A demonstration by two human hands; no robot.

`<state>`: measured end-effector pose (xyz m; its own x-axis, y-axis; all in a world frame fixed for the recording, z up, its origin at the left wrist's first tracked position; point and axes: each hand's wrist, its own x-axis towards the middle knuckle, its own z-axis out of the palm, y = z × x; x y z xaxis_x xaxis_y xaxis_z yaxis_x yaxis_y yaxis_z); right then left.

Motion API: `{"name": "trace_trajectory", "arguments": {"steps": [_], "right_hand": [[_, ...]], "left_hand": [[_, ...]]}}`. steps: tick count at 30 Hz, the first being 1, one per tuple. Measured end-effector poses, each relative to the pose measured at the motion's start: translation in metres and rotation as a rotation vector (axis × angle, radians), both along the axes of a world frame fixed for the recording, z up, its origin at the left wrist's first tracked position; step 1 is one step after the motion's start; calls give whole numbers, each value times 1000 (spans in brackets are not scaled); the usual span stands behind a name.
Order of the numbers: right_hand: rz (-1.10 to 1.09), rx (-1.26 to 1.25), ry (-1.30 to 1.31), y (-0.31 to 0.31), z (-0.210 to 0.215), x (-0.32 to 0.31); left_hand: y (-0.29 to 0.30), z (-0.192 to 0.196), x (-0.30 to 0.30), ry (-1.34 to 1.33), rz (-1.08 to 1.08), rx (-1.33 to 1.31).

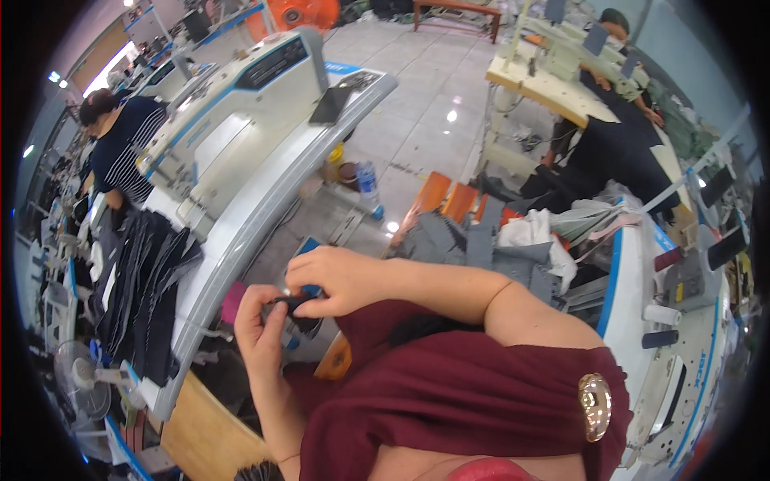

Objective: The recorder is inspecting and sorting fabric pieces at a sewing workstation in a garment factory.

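Note:
A small black piece of fabric sits between both my hands, low in the middle of the view. My left hand pinches it from below, fingers curled around it. From above, my right hand closes thumb and fingers on the same piece. Both hands hover over the gap beside the sewing table, not resting on it. Most of the piece is hidden by my fingers.
A white sewing machine stands on the long table to the left, with dark striped fabric draped over the table's near end. Grey cut pieces lie stacked at right, next to another machine. Other people work at the far left and far right.

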<state>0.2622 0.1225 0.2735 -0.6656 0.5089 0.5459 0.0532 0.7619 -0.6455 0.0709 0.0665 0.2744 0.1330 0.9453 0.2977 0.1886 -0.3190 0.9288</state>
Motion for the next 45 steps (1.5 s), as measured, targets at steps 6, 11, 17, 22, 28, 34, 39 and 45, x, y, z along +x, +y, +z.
{"name": "trace_trajectory", "arguments": {"steps": [6, 11, 17, 22, 28, 34, 39, 45], "right_hand": [[3, -288, 120, 16, -13, -9], [181, -955, 232, 17, -4, -21], [243, -988, 261, 22, -10, -39], [260, -870, 257, 21, -9, -33], [627, -911, 182, 26, -15, -31], [190, -112, 65, 10, 3, -28], [49, -30, 124, 9, -1, -32], [-71, 7, 350, 19, 4, -28]], "left_hand": [[1, 6, 6, -223, 59, -75], [5, -5, -3, -476, 26, -215], [-3, -5, -19, -525, 52, -212], [1, -3, -18, -481, 58, -148], [-15, 0, -27, -480, 150, -130], [-9, 0, -18, -527, 42, -148], [-13, -3, -8, -463, 63, -130], [-21, -27, 15, -120, 33, -13]]}}
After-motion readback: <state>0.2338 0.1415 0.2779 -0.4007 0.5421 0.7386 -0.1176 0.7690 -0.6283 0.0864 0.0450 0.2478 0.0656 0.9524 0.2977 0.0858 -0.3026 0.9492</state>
